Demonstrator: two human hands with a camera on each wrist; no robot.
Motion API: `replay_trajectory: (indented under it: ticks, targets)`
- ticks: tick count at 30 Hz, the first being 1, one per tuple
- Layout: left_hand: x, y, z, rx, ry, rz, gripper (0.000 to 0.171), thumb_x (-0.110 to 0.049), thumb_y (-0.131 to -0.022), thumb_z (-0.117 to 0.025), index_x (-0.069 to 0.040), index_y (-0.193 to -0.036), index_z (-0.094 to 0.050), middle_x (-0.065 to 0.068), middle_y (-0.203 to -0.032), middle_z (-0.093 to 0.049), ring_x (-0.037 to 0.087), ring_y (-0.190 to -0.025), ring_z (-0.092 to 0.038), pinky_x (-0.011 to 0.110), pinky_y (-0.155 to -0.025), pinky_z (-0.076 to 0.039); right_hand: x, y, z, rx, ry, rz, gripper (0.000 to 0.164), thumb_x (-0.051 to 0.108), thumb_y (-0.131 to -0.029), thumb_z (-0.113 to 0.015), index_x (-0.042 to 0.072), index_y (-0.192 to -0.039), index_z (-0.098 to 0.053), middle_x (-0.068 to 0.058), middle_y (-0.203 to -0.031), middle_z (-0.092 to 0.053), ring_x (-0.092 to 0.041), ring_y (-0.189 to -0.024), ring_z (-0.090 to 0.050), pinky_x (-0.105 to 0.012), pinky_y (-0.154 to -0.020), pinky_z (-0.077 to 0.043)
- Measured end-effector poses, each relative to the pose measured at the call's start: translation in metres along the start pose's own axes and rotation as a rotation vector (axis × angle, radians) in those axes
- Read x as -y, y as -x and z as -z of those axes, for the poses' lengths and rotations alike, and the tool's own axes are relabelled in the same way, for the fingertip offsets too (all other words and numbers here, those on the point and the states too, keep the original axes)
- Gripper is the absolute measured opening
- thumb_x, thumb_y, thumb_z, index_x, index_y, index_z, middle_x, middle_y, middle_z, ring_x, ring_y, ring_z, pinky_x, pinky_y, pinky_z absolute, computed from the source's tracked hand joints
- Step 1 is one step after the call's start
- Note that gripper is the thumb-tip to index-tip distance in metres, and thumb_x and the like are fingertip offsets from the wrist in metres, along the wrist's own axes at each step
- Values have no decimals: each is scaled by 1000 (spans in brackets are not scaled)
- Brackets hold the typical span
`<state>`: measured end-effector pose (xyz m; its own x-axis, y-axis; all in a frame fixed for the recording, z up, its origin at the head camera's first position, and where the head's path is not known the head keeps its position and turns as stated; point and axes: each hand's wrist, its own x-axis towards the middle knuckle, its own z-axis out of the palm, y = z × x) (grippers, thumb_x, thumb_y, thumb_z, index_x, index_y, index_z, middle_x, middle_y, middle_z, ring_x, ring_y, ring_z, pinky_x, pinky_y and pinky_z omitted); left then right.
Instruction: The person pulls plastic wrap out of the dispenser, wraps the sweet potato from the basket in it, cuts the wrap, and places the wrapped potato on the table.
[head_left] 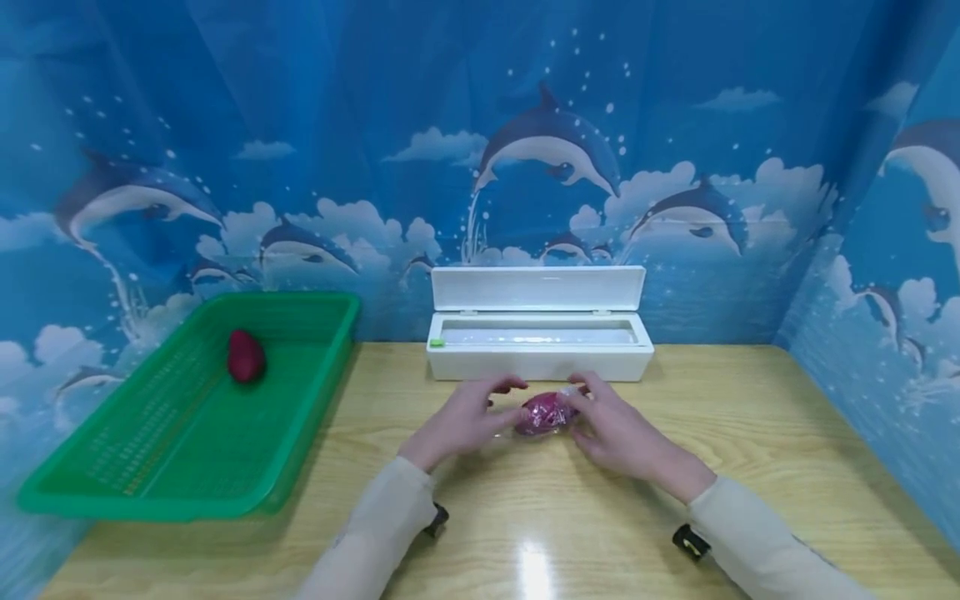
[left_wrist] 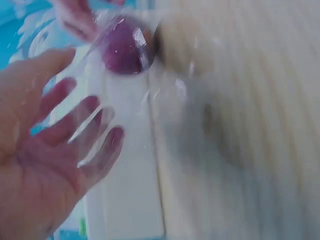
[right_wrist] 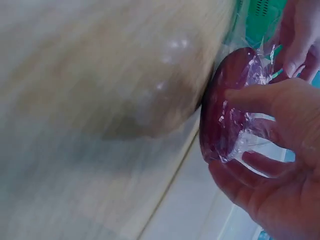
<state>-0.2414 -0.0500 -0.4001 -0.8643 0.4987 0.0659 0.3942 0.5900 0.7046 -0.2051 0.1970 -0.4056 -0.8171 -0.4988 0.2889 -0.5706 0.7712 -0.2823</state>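
A purple-red oval item, wrapped in shiny clear plastic film, is between the two hands, close over the wooden table. My right hand holds its right end; in the right wrist view the thumb lies across the item and the fingers curl round its far side. At the other end is my left hand, thumb tip close to the film. The left wrist view shows the left hand's fingers spread and relaxed, with the item beyond them.
Behind the hands stands a white lidded box, lid raised, with a long windowed top and a small green tab. At left, a green plastic basket contains a dark red pear-shaped item. A blue dolphin-print curtain borders the table.
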Motion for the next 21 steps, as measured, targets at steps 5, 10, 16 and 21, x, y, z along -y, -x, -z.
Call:
replay_trajectory:
  ticks: [5, 10, 16, 21]
  targets:
    - [10, 12, 21, -75, -106, 178, 40, -25, -99, -66, -10, -136, -61, 12, -137, -64, 30, -128, -60, 52, -109, -49, -1, -3, -2, 14, 107, 8, 43, 4, -77, -84, 6, -115, -64, -14, -119, -66, -30, -107, -64, -46, -93, -59]
    - [21, 21, 30, 38, -170, 259, 36, -29, -99, -66, -5, -126, -66, 13, -116, -71, 25, -104, -67, 47, -96, -56, -1, -10, -5, 28, 93, 16, 31, 4, -85, -79, 10, -111, -63, -8, -110, -66, -23, -96, -67, -38, -85, -61]
    - [16, 13, 28, -136, 5, 280, 15, -18, -98, -67, -8, -110, -68, 7, -98, -69, 17, -78, -64, 31, -68, -57, -1, -9, 1, 93, 21, 75, 34, 3, -86, -78, 6, -118, -68, -9, -112, -66, -20, -94, -69, -31, -82, -62]
    - [-8, 1, 20, -187, 246, 247, 24, -9, -92, -69, -5, -116, -68, 12, -108, -70, 19, -82, -70, 29, -71, -61, 7, -7, 8, 174, -55, 111, 43, 2, -89, -72, 0, -131, -65, -14, -113, -67, -17, -89, -67, -24, -77, -60]
